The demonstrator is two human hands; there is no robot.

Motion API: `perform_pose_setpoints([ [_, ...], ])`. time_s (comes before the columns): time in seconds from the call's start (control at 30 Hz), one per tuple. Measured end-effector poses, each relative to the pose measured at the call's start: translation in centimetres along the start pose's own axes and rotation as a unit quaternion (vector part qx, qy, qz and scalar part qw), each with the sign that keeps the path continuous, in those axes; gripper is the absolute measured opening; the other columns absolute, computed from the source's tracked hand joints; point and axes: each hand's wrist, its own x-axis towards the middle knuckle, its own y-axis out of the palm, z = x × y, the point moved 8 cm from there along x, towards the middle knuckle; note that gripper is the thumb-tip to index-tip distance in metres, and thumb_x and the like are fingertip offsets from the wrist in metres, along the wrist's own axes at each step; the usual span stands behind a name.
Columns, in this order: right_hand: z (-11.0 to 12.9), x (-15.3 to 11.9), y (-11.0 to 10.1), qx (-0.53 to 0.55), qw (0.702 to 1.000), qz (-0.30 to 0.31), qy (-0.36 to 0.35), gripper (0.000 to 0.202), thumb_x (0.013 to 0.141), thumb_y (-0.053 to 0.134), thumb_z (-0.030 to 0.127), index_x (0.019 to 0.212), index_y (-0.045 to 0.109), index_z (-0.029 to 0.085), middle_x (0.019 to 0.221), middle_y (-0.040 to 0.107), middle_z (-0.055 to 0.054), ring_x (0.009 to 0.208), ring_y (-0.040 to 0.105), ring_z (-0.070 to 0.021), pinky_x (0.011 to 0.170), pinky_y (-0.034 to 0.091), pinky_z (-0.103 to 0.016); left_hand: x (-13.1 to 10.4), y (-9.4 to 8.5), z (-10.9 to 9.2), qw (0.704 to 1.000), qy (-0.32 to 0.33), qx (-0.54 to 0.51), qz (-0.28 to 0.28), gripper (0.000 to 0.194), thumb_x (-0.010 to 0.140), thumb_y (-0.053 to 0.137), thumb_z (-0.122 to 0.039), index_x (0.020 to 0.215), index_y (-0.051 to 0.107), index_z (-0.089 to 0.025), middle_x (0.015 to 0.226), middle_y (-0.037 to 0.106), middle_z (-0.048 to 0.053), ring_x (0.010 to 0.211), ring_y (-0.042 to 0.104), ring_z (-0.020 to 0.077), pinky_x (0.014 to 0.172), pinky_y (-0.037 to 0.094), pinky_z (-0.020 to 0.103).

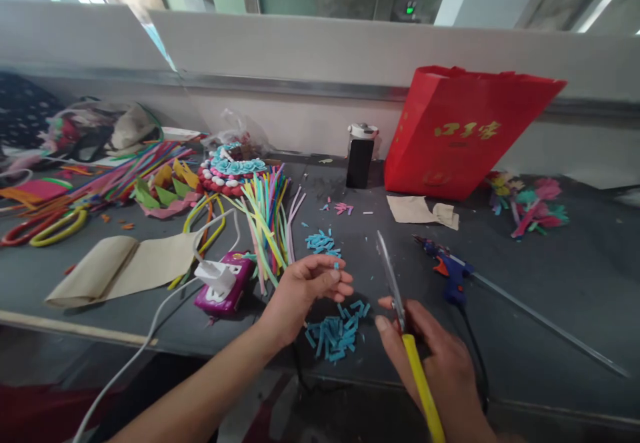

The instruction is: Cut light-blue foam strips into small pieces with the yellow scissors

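Observation:
My left hand (313,286) pinches a small blue strip piece (337,266) between thumb and finger. My right hand (435,350) is wrapped round a pair of scissors with yellow handles (416,370); the blades point up and away from me and look closed. Just below my left hand lies a pile of short blue strips (334,336). Beyond that hand a second group of blue pieces (323,242) is scattered on the dark table (380,390). A few pink pieces (343,208) lie farther back.
Left of my hands are a bundle of coloured strips (270,223), a purple power socket (227,286) with a white plug and cable, and brown paper (125,266). At right lies a blue glue gun (453,276) with a long glue stick. Behind stand a red bag (460,130) and a phone (359,163).

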Motion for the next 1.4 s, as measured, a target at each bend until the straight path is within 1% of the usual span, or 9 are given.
perform_pose_setpoints([
  [0.13,0.1,-0.1,0.5,-0.068,0.996,-0.022,-0.060,0.022,0.090,0.055,0.037,0.101,0.065,0.021,0.072,0.068,0.000,0.058,0.063,-0.0120,0.057,0.048,-0.019,0.1,-0.3,0.2,1.000,-0.013,-0.019,-0.017,0.023,0.077,0.074,-0.026,0.092,0.064,-0.012,0.084,0.074,0.009,0.066,0.069,0.0151,0.060,0.052,0.025],
  [0.27,-0.3,-0.6,1.0,-0.134,0.985,-0.043,-0.101,0.028,0.090,0.056,0.034,0.112,0.063,0.019,0.081,0.068,-0.003,0.068,0.064,-0.0156,0.066,0.049,-0.025,0.0,-0.4,-0.2,0.998,-0.014,-0.053,-0.028,0.025,0.074,0.077,-0.027,0.089,0.061,-0.014,0.076,0.073,0.006,0.060,0.068,0.0147,0.056,0.050,0.024],
  [0.47,-1.8,-1.0,2.1,-0.153,0.983,0.000,-0.104,0.032,0.089,0.055,0.030,0.119,0.060,0.021,0.088,0.066,-0.004,0.078,0.061,-0.0185,0.070,0.049,-0.029,-0.2,-0.7,-0.5,0.993,-0.007,-0.109,-0.040,0.021,0.070,0.080,-0.024,0.081,0.064,-0.015,0.069,0.065,-0.002,0.056,0.062,0.0091,0.053,0.049,0.020],
  [0.63,-2.0,-1.5,2.6,-0.155,0.981,0.014,-0.116,0.030,0.089,0.053,0.028,0.118,0.060,0.020,0.089,0.066,-0.004,0.080,0.061,-0.0191,0.072,0.048,-0.030,-0.6,-0.1,-0.6,0.991,-0.004,-0.133,-0.026,0.015,0.072,0.078,-0.020,0.081,0.066,-0.014,0.069,0.066,0.000,0.054,0.060,0.0082,0.053,0.050,0.020],
  [0.8,-1.3,-1.5,2.6,-0.172,0.973,0.011,-0.153,0.029,0.090,0.051,0.026,0.118,0.059,0.019,0.086,0.067,-0.003,0.075,0.059,-0.0188,0.070,0.047,-0.029,-0.7,0.0,-0.8,0.994,0.005,-0.105,-0.023,0.014,0.073,0.077,-0.020,0.080,0.068,-0.013,0.069,0.066,0.001,0.053,0.059,0.0086,0.053,0.049,0.020],
  [0.93,-1.0,-1.5,2.6,-0.180,0.967,0.008,-0.178,0.030,0.092,0.050,0.026,0.119,0.058,0.017,0.085,0.066,-0.004,0.077,0.059,-0.0196,0.074,0.046,-0.030,-0.8,-0.2,-1.4,0.998,0.028,-0.056,-0.020,0.012,0.076,0.074,-0.022,0.078,0.068,-0.013,0.063,0.063,-0.001,0.051,0.057,0.0075,0.052,0.045,0.019],
  [1.03,-0.9,-1.7,2.6,-0.182,0.964,0.004,-0.191,0.030,0.093,0.049,0.027,0.119,0.057,0.015,0.083,0.065,-0.004,0.076,0.058,-0.0196,0.073,0.045,-0.030,-1.0,-0.2,-1.4,0.999,0.030,-0.026,-0.015,0.012,0.078,0.072,-0.023,0.077,0.067,-0.012,0.064,0.065,0.000,0.050,0.057,0.0069,0.053,0.042,0.018],
  [1.17,-0.8,-1.7,2.7,-0.189,0.961,0.004,-0.203,0.028,0.094,0.048,0.026,0.117,0.057,0.014,0.076,0.062,-0.003,0.071,0.056,-0.0187,0.065,0.044,-0.028,-1.1,0.0,-1.4,0.999,0.028,-0.017,-0.010,0.013,0.078,0.072,-0.023,0.075,0.067,-0.012,0.067,0.066,0.001,0.050,0.057,0.0070,0.054,0.042,0.018],
  [1.4,-0.6,-1.8,2.6,-0.190,0.957,0.001,-0.221,0.030,0.092,0.045,0.019,0.119,0.055,0.012,0.075,0.062,-0.003,0.068,0.056,-0.0176,0.065,0.045,-0.027,-1.0,0.0,-1.3,0.999,0.028,-0.015,-0.010,0.012,0.077,0.072,-0.023,0.075,0.067,-0.012,0.067,0.066,0.001,0.050,0.057,0.0076,0.054,0.042,0.019],
])
